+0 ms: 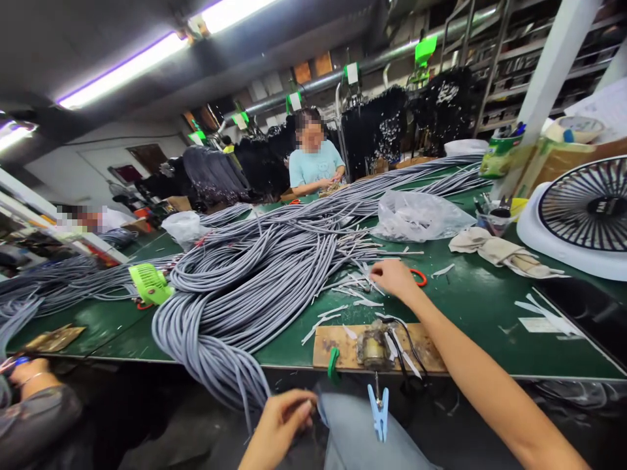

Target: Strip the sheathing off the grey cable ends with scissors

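My right hand (393, 279) reaches over the table, fingers pinched together beside the stripped cable ends and white scrap strips (365, 301); what lies between the fingertips is hidden. Low in front of the table edge, my left hand (287, 418) has its fingers curled together next to my knee, and I cannot make out what is in them. A large bundle of grey cables (255, 287) spreads over the table, one end drooping off the front edge. Below my right hand, a small motor (373, 351) sits on a wooden board (328, 344), with a blue clothespin (379, 414) hanging from its shaft.
On the green table (465, 307) lie red-handled scissors (418, 278), a plastic bag (416, 215), a cloth (504, 251) and a fan (582, 219). A green clip (334, 363) grips the board. A co-worker (316, 160) sits opposite; another person's hand (32, 373) is at left.
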Demonstrator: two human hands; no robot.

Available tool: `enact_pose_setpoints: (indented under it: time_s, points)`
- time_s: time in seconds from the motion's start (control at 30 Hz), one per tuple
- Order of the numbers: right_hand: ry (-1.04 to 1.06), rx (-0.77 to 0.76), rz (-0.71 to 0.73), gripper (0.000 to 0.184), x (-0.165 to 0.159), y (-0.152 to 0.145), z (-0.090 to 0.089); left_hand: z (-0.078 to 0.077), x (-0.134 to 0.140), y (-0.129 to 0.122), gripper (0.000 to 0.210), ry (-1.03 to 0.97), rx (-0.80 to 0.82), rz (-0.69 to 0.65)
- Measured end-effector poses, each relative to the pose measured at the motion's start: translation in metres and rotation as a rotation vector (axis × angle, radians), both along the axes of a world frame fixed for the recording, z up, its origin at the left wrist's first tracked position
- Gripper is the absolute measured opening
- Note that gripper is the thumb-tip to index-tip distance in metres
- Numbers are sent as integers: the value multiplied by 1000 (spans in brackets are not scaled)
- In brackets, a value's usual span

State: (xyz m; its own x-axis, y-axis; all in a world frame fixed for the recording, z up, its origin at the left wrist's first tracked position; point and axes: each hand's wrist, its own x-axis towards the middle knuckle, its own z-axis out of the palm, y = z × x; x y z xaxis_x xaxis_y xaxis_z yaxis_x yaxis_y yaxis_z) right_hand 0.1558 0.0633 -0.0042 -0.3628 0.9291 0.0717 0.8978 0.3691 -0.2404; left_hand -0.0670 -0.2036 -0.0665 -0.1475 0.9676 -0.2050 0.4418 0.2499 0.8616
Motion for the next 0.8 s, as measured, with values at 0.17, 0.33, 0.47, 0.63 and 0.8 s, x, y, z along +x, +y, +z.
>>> enact_pose_setpoints:
  time_s: [0.17, 0.33, 0.47, 0.63, 0.8]
  points:
    - [-22, -19, 217, 19, -27, -12, -16, 32, -12, 90, 24, 519, 369, 169]
    - [-62, -14, 211, 32, -30, -11, -25, 21, -15, 145, 11, 642, 393, 323]
    - [-18, 14, 195, 22, -29, -16, -24, 26, -23, 143, 5, 625, 408, 355]
    - [177, 44, 119, 13, -27, -16, -20, 63, -41, 124, 28, 538, 497, 581]
    - [554, 27, 76, 19, -20, -2, -12, 109, -8, 151, 43, 116, 686, 368]
